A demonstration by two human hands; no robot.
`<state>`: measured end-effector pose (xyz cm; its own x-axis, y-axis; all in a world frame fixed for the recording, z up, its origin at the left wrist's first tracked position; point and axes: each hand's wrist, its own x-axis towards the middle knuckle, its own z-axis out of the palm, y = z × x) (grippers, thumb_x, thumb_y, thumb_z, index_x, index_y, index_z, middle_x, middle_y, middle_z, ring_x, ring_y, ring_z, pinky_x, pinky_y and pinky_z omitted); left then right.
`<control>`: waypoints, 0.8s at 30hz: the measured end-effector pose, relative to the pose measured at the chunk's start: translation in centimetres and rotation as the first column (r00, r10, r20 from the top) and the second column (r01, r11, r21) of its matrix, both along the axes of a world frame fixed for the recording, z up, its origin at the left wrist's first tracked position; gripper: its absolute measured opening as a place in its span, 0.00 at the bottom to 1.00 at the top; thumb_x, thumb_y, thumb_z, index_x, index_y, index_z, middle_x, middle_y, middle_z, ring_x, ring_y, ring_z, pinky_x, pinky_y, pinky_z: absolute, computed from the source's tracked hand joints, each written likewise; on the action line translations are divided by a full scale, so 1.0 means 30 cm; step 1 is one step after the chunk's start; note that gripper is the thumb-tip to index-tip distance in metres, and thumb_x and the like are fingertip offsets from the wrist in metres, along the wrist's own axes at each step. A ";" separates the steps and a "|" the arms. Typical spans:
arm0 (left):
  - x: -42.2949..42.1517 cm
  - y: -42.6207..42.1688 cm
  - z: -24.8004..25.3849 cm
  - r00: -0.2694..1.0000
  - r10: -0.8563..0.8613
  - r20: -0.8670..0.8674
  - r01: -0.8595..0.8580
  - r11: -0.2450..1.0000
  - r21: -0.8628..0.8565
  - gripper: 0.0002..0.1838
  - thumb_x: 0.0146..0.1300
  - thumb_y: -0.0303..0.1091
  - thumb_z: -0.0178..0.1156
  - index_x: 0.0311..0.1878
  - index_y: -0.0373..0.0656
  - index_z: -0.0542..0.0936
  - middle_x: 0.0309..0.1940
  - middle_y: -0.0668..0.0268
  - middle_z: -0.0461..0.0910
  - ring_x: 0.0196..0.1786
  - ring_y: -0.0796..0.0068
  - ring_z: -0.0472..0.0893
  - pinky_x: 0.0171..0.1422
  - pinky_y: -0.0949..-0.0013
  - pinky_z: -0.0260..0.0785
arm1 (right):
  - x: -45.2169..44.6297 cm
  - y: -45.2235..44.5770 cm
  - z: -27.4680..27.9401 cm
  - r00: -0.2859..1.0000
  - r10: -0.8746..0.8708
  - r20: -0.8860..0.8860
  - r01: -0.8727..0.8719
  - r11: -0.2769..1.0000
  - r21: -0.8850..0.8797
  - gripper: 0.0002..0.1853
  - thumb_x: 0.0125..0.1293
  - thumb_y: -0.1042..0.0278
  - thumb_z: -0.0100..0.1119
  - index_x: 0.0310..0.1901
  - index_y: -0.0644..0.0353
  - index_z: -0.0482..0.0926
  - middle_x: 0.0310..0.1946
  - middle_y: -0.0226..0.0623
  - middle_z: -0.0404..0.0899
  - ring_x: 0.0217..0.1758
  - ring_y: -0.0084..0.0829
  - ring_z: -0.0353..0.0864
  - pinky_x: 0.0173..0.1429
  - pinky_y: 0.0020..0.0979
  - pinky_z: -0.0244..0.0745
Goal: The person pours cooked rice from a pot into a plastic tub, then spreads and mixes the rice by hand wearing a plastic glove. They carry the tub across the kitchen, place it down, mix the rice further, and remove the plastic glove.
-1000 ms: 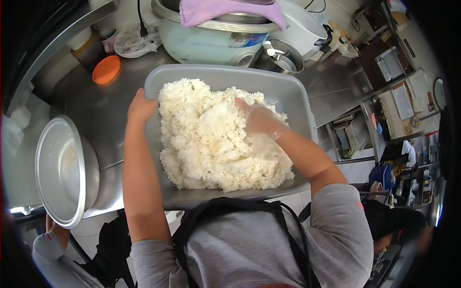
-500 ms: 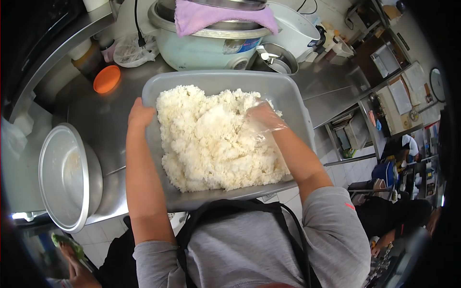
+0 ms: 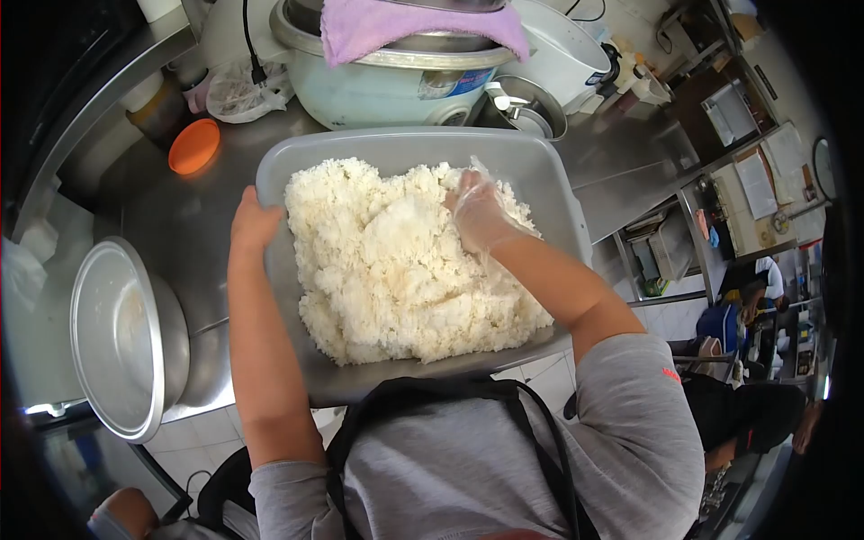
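Note:
A grey plastic tub [image 3: 418,138] holds a broad heap of cooked white rice [image 3: 396,270]. My left hand [image 3: 256,219] is closed on the tub's left rim, thumb toward the inside. In a loose clear plastic glove, my right hand [image 3: 479,216] rests at the upper right of the heap. Its fingers point toward the tub's far side and look loosely apart, though the glove partly blurs them. No separate object shows in that hand.
Left of the tub, a metal bowl [image 3: 117,337] stands tilted by the steel counter [image 3: 211,261]. Behind are an orange lid [image 3: 194,147], a large rice cooker [image 3: 378,94] with a purple cloth [image 3: 418,31], and a metal pot [image 3: 531,103]. Other people [image 3: 751,414] are at right and lower left.
My right hand has moved slightly up and left over the rice, its fingers now more visible. The left hand keeps its hold on the rim. The person at lower left has shifted.

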<state>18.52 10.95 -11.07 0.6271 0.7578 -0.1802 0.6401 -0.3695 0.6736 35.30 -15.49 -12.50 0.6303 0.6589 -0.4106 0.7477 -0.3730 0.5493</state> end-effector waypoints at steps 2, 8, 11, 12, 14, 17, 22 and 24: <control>-0.003 0.010 -0.016 0.999 0.002 0.051 -0.002 1.000 -0.006 0.25 0.41 0.32 0.53 0.47 0.37 0.67 0.40 0.52 0.74 0.47 0.57 0.73 0.50 0.65 0.62 | 0.031 0.013 -0.042 0.992 0.113 0.051 -0.116 0.992 0.050 0.43 0.32 0.54 0.67 0.55 0.60 0.62 0.56 0.50 0.60 0.60 0.44 0.58 0.55 0.37 0.60; -0.011 0.025 -0.060 0.988 0.036 0.149 -0.031 0.999 -0.035 0.23 0.39 0.31 0.53 0.44 0.38 0.70 0.39 0.52 0.75 0.46 0.57 0.73 0.49 0.65 0.63 | 0.163 0.074 -0.117 0.972 -0.016 -0.236 0.010 1.000 -0.026 0.33 0.30 0.63 0.70 0.45 0.59 0.73 0.42 0.38 0.75 0.49 0.31 0.72 0.48 0.30 0.70; -0.020 -0.007 -0.014 0.990 0.039 0.139 -0.036 0.999 -0.027 0.22 0.39 0.32 0.53 0.43 0.38 0.70 0.39 0.52 0.75 0.46 0.56 0.73 0.50 0.64 0.62 | 0.153 0.033 -0.088 0.983 0.005 -0.184 0.037 0.975 0.221 0.24 0.36 0.61 0.66 0.39 0.62 0.75 0.41 0.41 0.74 0.46 0.33 0.74 0.47 0.28 0.70; -0.021 -0.006 -0.012 0.993 0.033 0.115 -0.030 0.999 -0.028 0.22 0.39 0.32 0.53 0.43 0.38 0.70 0.39 0.52 0.75 0.46 0.56 0.73 0.50 0.64 0.62 | 0.135 0.023 -0.048 0.978 -0.045 -0.203 0.102 0.955 0.279 0.23 0.38 0.62 0.64 0.38 0.63 0.74 0.39 0.43 0.75 0.44 0.34 0.74 0.46 0.28 0.70; -0.017 0.007 -0.011 0.997 0.024 0.072 -0.021 0.999 -0.032 0.22 0.39 0.32 0.53 0.43 0.38 0.70 0.40 0.52 0.75 0.46 0.56 0.73 0.50 0.64 0.62 | 0.106 0.004 0.042 0.959 -0.136 -0.248 0.227 0.894 0.385 0.20 0.42 0.64 0.60 0.38 0.65 0.74 0.36 0.45 0.75 0.39 0.36 0.76 0.44 0.30 0.70; -0.013 0.023 -0.030 0.998 0.014 0.064 -0.011 0.999 -0.036 0.23 0.40 0.32 0.53 0.44 0.38 0.69 0.41 0.52 0.74 0.47 0.56 0.73 0.50 0.64 0.62 | 0.166 -0.066 -0.041 0.989 0.122 -0.083 -0.068 0.875 0.480 0.18 0.39 0.68 0.63 0.35 0.61 0.77 0.36 0.45 0.76 0.42 0.37 0.76 0.47 0.27 0.70; 0.012 0.014 -0.006 1.000 0.019 0.000 -0.019 0.999 -0.035 0.26 0.40 0.33 0.54 0.48 0.38 0.67 0.42 0.51 0.74 0.48 0.57 0.72 0.52 0.64 0.62 | 0.129 -0.139 0.084 0.595 -0.310 -0.741 0.788 0.407 0.462 0.18 0.53 0.57 0.54 0.40 0.62 0.76 0.33 0.43 0.78 0.39 0.32 0.77 0.47 0.29 0.69; 0.022 0.009 -0.001 1.000 0.017 0.001 -0.017 0.999 -0.029 0.27 0.40 0.32 0.54 0.49 0.38 0.67 0.42 0.51 0.74 0.48 0.57 0.72 0.52 0.65 0.62 | 0.105 -0.160 0.144 0.484 -0.256 -0.837 0.861 0.311 0.403 0.19 0.53 0.56 0.55 0.43 0.59 0.75 0.36 0.43 0.77 0.41 0.30 0.76 0.48 0.28 0.68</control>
<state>19.16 11.21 -11.10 0.6144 0.7628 -0.2018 0.6454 -0.3387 0.6846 38.46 -20.31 -8.19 0.8081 0.4191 -0.4140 0.1271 -0.8102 -0.5722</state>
